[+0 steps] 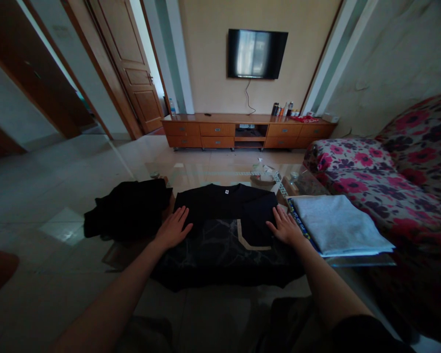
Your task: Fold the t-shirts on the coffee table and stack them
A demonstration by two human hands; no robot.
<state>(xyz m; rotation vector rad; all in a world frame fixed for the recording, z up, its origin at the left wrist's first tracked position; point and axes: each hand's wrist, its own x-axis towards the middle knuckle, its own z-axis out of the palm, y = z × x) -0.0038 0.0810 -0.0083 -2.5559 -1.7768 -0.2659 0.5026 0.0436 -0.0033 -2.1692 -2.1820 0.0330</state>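
Observation:
A black T-shirt [213,245] lies spread on the glass table, its collar and small white label at the far side. It has a faint grey pattern and a pocket shape edged in beige on the right. My left hand [174,228] rests flat on its left edge, fingers spread. On the right edge, my right hand [284,225] lies with fingers apart. Left of the shirt is a rumpled heap of black cloth [128,208]. To the right sits a folded light grey cloth [341,223], with a blue-and-yellow patterned edge beneath it. The shirt's near edge hangs toward me.
Behind the shirt, a bin or bowl with crumpled tissue [264,174] shows by the table's far part. A flowered sofa [356,162] stands at the right. Along the wall runs a low wooden cabinet [216,130] with bottles on top, under a television [257,54].

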